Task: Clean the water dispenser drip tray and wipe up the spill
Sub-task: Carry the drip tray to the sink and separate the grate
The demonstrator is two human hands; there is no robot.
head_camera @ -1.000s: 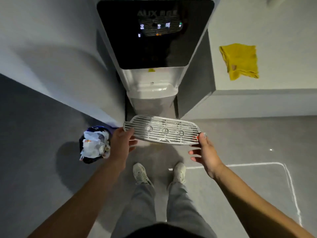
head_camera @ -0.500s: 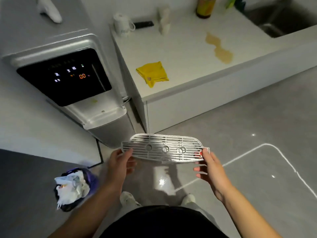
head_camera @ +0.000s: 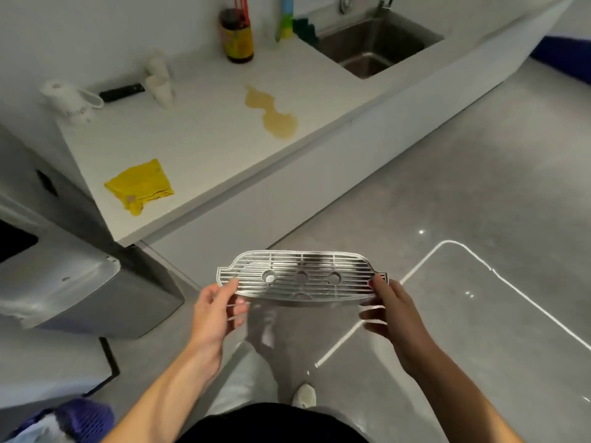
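A silver slotted drip tray (head_camera: 300, 274) is held level in front of me, over the grey floor. My left hand (head_camera: 216, 310) grips its left end and my right hand (head_camera: 388, 310) grips its right end. The water dispenser (head_camera: 73, 282) stands at the left, only its lower silver part showing. On the white counter (head_camera: 204, 135) lies a crumpled yellow cloth (head_camera: 139, 185). Farther right on the counter spreads a brownish spill (head_camera: 271, 113).
A steel sink (head_camera: 374, 49) is set in the counter's far right end. A dark bottle (head_camera: 236, 36), a white mug (head_camera: 68, 99), paper cups (head_camera: 160, 84) and a black remote-like item (head_camera: 121, 91) stand along the wall. A bin with a purple bag (head_camera: 80, 420) sits bottom left.
My view has swung right from the dispenser toward the counter and sink. The drip tray stays held in both hands and has moved away from the dispenser with me.
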